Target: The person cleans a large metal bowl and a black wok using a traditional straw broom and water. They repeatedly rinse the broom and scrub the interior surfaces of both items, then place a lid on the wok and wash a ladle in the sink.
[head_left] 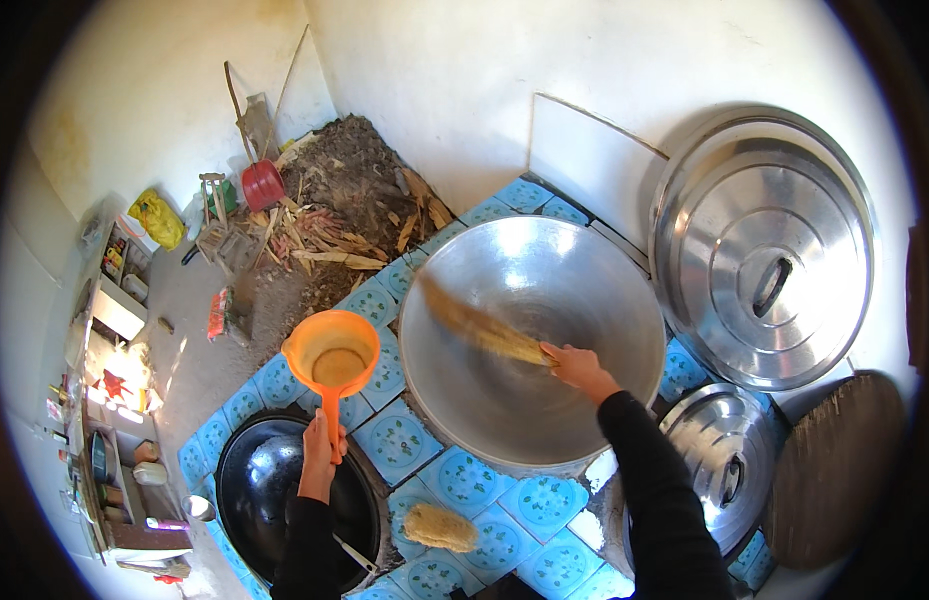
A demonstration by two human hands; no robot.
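Observation:
My left hand (322, 450) grips the handle of an orange plastic dipper (335, 352), held above the rim of a black wok (258, 480). Some brownish residue or liquid shows in the dipper's bottom. In my right hand (577, 369) is a straw-coloured brush (487, 330), its far end blurred, over the inside of a large metal wok (584, 315) set in the blue tiled stove top (397, 441). A tan loofah-like scrubber (440, 527) lies on the tiles between the two woks.
Large metal lids (734, 202) lean on the wall at right, above a smaller lid (719, 450) and a round wooden board (839, 472). Corn husks and cobs (314, 236) lie on the floor near a red scoop (262, 185). Cluttered shelves (119, 307) stand at left.

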